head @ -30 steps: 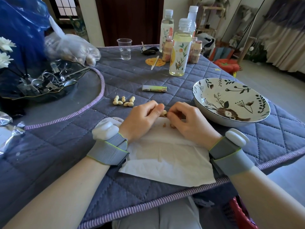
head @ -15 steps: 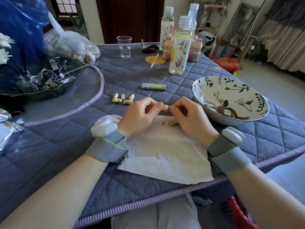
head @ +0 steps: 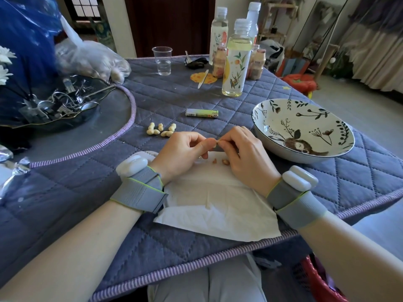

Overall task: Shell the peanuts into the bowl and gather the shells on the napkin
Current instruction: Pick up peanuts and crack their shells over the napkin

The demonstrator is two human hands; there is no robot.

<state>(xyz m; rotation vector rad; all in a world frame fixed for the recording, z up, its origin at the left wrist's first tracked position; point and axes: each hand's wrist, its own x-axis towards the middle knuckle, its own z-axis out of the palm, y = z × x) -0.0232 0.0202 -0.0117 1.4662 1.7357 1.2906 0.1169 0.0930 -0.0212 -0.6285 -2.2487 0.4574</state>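
Both hands meet above the napkin's (head: 218, 205) far edge: left hand (head: 181, 153) and right hand (head: 244, 153) each pinch one peanut (head: 212, 142) between fingertips, held just over the paper. Two shell bits (head: 220, 161) lie on the napkin under the hands. Five unshelled peanuts (head: 161, 130) sit on the surface (head: 165, 99) just beyond the left hand. Bowl (head: 303, 129) stands right of the hands, close by; no kernels visible in it.
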